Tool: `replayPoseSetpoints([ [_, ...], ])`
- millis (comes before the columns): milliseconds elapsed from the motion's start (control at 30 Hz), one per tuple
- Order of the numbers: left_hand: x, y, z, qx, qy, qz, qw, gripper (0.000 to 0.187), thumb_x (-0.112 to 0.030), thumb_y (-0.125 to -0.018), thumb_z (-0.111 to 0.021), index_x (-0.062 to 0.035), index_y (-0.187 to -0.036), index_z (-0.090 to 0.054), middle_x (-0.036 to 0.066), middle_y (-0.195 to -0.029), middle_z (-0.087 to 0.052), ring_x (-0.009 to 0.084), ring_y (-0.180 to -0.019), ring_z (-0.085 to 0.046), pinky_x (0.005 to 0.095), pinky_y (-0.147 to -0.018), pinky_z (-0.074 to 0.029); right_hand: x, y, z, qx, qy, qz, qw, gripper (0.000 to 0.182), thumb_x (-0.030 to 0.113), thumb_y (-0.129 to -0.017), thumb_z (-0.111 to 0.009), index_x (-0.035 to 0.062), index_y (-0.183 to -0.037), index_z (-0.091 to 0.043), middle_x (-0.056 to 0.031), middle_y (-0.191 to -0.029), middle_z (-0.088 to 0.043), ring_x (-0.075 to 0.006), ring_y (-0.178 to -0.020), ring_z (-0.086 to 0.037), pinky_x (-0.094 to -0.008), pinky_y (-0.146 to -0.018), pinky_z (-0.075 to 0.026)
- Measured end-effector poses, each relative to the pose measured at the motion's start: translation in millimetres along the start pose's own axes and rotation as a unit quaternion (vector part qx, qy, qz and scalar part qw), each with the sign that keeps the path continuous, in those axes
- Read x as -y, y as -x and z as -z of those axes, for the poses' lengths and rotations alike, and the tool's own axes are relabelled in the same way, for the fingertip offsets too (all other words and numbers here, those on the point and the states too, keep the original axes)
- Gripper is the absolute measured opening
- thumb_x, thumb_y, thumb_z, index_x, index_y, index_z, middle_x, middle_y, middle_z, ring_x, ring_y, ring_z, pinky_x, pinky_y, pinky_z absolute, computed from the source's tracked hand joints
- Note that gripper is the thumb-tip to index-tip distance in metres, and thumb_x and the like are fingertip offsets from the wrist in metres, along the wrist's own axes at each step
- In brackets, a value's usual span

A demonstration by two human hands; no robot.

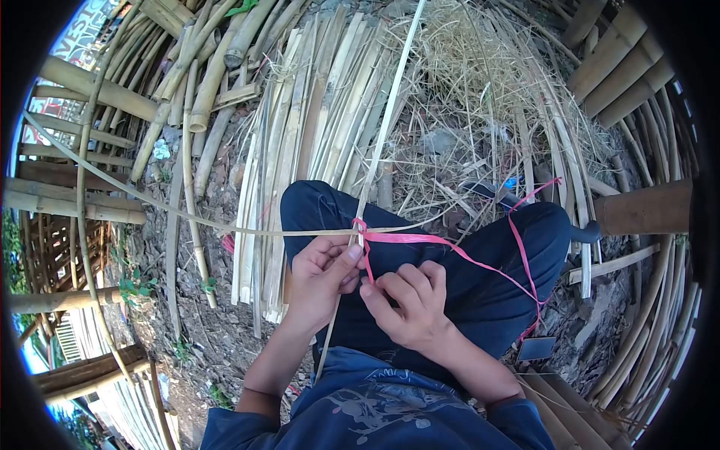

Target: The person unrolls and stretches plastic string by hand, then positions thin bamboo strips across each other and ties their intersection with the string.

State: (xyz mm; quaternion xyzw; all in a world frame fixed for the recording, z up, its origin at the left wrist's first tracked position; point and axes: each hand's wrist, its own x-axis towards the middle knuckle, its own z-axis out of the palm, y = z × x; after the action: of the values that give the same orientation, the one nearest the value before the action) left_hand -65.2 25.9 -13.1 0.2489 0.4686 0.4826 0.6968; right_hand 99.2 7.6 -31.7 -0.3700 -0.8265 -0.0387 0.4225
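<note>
Where two thin bamboo strips (375, 150) cross above the person's knees, a pink plastic ribbon (420, 240) is wound round the crossing, just at twelve o'clock of both hands. The left hand (322, 277) is closed, thumb and fingers pinching the upright strip under the knot. The right hand (409, 300) is curled, fingertips gripping the ribbon's short end. The ribbon's long tail runs off toward four o'clock across dark trousers (487, 277). Split bamboo slats (315, 112) lie on the ground at eleven o'clock.
</note>
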Motion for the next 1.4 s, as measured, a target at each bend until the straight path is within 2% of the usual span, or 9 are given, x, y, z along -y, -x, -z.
replayPoseSetpoints([
  [33,2,0,-1,-0.018,-0.023,-0.003,1.0,0.019,-0.007,-0.093,-0.061,0.0022,-0.11,-0.059,0.006,-0.083,-0.061,0.0032,-0.058,-0.045,0.0179,-0.047,-0.031,-1,0,-6,-0.011,-0.058,-0.019,0.998,0.045,0.011,-0.077,-0.077,0.0007,-0.114,-0.054,-0.0098,-0.096,-0.058,-0.0244,-0.08,-0.056,-0.0395,-0.071,-0.045],
  [167,0,1,-2,-0.01,-0.029,0.017,0.999,0.022,-0.006,-0.094,-0.06,0.0025,-0.114,-0.058,0.006,-0.083,-0.061,0.0033,-0.057,-0.044,0.0183,-0.047,-0.031,2,-5,-15,-0.057,-0.204,-0.219,0.953,0.045,0.006,-0.079,-0.074,-0.0109,-0.115,-0.055,-0.0157,-0.09,-0.063,-0.0256,-0.07,-0.061,-0.0334,-0.06,-0.049],
  [267,2,0,-3,0.031,0.01,0.008,0.999,0.023,-0.006,-0.094,-0.059,0.0027,-0.116,-0.058,0.006,-0.082,-0.06,0.0034,-0.057,-0.044,0.0186,-0.047,-0.031,6,-22,-18,-0.1,-0.232,-0.311,0.916,0.039,0.001,-0.081,-0.071,-0.0106,-0.115,-0.056,-0.0174,-0.087,-0.064,-0.0255,-0.071,-0.063,-0.0321,-0.061,-0.051],
  [600,4,-1,-3,0.017,-0.007,-0.001,1.0,0.021,-0.005,-0.094,-0.057,0.0019,-0.114,-0.058,0.007,-0.081,-0.059,0.0039,-0.054,-0.039,0.0189,-0.045,-0.027,-7,-13,-28,-0.077,-0.191,-0.228,0.952,0.028,-0.008,-0.081,-0.065,-0.0032,-0.109,-0.063,-0.0171,-0.087,-0.063,-0.0281,-0.079,-0.064,-0.0355,-0.066,-0.053],
  [733,6,-1,-2,0.013,-0.012,-0.002,1.0,0.021,-0.006,-0.094,-0.058,0.0015,-0.114,-0.058,0.007,-0.081,-0.059,0.0036,-0.055,-0.04,0.0188,-0.046,-0.028,1,-20,-14,-0.067,-0.198,-0.27,0.94,0.02,-0.006,-0.083,-0.064,-0.0022,-0.103,-0.063,-0.016,-0.084,-0.061,-0.0282,-0.076,-0.063,-0.0341,-0.063,-0.051],
  [833,9,-2,-2,0.001,-0.003,0.0,1.0,0.022,-0.007,-0.094,-0.059,0.0014,-0.115,-0.059,0.006,-0.081,-0.06,0.0035,-0.056,-0.042,0.0187,-0.047,-0.029,12,-26,-6,-0.017,-0.346,-0.487,0.802,0.009,0.002,-0.089,-0.062,-0.0041,-0.095,-0.061,-0.0137,-0.079,-0.059,-0.0214,-0.065,-0.061,-0.0297,-0.057,-0.047],
  [1167,9,-2,-3,-0.023,0.008,-0.013,1.0,0.016,-0.008,-0.095,-0.058,0.0002,-0.109,-0.061,0.004,-0.08,-0.06,0.0034,-0.056,-0.041,0.0186,-0.046,-0.028,23,-40,12,-0.025,-0.489,-0.536,0.688,0.009,0.003,-0.094,-0.056,-0.005,-0.094,-0.059,-0.011,-0.082,-0.064,-0.0128,-0.067,-0.064,-0.0245,-0.059,-0.049],
  [1300,12,-4,-4,-0.038,-0.014,-0.019,0.999,0.014,-0.008,-0.095,-0.058,0.0001,-0.106,-0.062,0.004,-0.081,-0.061,0.0029,-0.059,-0.045,0.018,-0.046,-0.03,26,-36,5,-0.026,-0.454,-0.516,0.726,0.008,0.003,-0.094,-0.057,-0.0046,-0.093,-0.058,-0.0112,-0.081,-0.063,-0.0129,-0.065,-0.063,-0.0249,-0.058,-0.048],
  [1400,17,-3,-10,-0.068,-0.046,-0.028,0.996,0.012,-0.006,-0.094,-0.059,0.0001,-0.104,-0.061,0.005,-0.085,-0.064,0.0044,-0.067,-0.055,0.0178,-0.052,-0.041,30,-35,0,-0.033,-0.424,-0.499,0.755,0.007,0.003,-0.092,-0.059,-0.0041,-0.093,-0.057,-0.0125,-0.081,-0.061,-0.0151,-0.064,-0.063,-0.0257,-0.057,-0.048],
])
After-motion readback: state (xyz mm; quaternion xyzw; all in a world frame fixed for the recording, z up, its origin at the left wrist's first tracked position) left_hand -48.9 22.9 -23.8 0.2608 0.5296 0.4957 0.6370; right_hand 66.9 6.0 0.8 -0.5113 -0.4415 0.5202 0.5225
